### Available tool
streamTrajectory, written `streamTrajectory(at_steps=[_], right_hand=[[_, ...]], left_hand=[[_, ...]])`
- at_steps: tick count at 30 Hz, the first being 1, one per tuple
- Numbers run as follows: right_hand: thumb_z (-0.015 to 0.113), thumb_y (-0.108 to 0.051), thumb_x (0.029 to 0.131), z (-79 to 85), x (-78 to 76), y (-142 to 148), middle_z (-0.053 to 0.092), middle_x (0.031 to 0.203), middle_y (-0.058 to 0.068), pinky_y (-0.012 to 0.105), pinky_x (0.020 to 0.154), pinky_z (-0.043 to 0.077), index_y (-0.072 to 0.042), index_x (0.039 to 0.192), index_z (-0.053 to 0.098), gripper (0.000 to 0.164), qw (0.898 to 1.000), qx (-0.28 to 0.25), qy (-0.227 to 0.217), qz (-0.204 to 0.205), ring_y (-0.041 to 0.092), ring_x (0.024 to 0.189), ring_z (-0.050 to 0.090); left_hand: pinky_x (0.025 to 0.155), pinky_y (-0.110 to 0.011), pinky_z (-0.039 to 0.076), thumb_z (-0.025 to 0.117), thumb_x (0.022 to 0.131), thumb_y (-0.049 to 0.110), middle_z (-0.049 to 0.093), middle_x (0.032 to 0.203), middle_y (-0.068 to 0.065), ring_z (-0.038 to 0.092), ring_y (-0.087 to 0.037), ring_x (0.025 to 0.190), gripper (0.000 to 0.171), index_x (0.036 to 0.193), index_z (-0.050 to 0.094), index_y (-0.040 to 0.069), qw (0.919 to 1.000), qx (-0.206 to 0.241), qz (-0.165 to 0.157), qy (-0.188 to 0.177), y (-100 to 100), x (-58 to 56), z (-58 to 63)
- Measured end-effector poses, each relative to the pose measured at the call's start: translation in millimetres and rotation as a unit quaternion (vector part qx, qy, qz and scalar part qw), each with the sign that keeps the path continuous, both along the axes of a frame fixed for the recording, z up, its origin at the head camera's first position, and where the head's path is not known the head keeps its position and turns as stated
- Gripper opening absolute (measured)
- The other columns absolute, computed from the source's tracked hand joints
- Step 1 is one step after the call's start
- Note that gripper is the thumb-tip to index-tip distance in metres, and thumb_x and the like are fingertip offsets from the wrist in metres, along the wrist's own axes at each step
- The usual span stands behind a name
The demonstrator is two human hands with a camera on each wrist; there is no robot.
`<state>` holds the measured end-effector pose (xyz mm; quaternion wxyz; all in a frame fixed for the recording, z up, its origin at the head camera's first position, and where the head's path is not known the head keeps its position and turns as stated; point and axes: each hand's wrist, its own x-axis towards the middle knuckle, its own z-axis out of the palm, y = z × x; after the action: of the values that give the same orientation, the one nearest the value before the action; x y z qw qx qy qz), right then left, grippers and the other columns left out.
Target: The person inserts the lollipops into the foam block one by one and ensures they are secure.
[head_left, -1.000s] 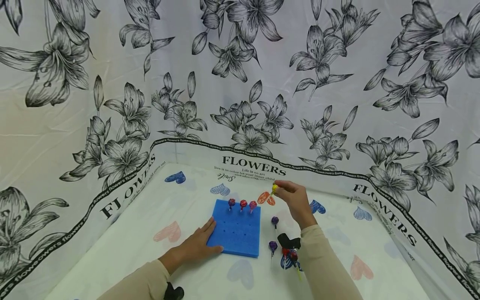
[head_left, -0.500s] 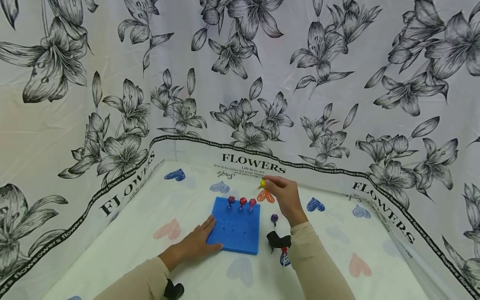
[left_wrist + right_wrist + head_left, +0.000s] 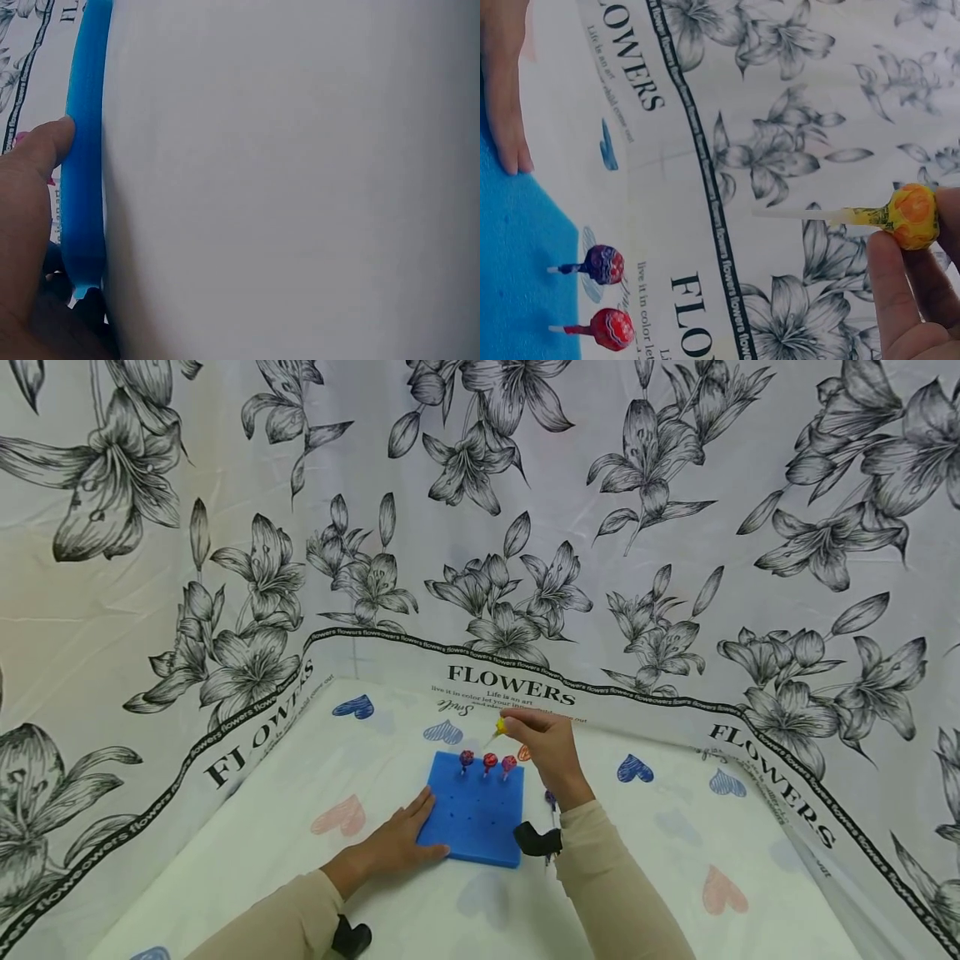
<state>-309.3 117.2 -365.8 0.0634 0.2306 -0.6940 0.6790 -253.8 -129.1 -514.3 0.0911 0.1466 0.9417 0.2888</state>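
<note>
My right hand (image 3: 549, 750) pinches a yellow lollipop (image 3: 913, 216) by its wrapped candy end, its white stick jutting out free. In the head view it hovers above the far edge of a blue foam block (image 3: 474, 817). Along that far edge stand three lollipops: a dark purple-and-red one (image 3: 604, 264), a red one (image 3: 612, 328) and a pink one (image 3: 509, 763). Small holes dot the rest of the block's top. My left hand (image 3: 396, 842) rests at the block's near left corner, fingers straight along the left side and thumb against the front edge.
A purple lollipop (image 3: 551, 797) lies on the cloth to the block's right, partly behind my right wrist. The right wrist's black camera (image 3: 537, 839) and forearm cover other things there. A flower-printed curtain (image 3: 510, 568) rises behind the heart-patterned tablecloth (image 3: 337, 818).
My right hand has carried the yellow lollipop leftward, from beyond the block's right side to above its far edge. Its forearm now covers more of the loose lollipops. The left hand stays in place.
</note>
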Motion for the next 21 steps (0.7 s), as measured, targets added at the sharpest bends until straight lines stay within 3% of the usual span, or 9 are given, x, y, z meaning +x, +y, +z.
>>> streamTrajectory(at_steps=[9,21], right_hand=[[0.069,-0.023,0.092,-6.0,3.0,-25,0.070,0.106,0.009,0.034,0.081,0.053,-0.005,0.107,0.074,0.024,1.000,0.019,-0.003,-0.004,0.029,0.098,0.064],[0.071,-0.026,0.090,-50.7,-4.6,-42,0.071,0.101,0.002,0.044,0.079,0.052,-0.013,0.103,0.077,0.020,0.993,0.073,-0.086,-0.037,0.026,0.093,0.064]], left_hand=[[0.108,-0.057,0.022,0.062,0.082,0.066,0.009,0.161,-0.006,0.017,-0.037,0.142,0.102,0.155,0.019,0.008,0.9999,-0.010,0.000,0.007,-2,-2.2,-0.8],[0.110,-0.056,0.019,0.060,0.083,0.066,0.008,0.161,-0.007,0.017,-0.035,0.142,0.102,0.154,0.019,0.007,0.9999,-0.003,-0.012,0.001,-1,-2.5,-0.8]])
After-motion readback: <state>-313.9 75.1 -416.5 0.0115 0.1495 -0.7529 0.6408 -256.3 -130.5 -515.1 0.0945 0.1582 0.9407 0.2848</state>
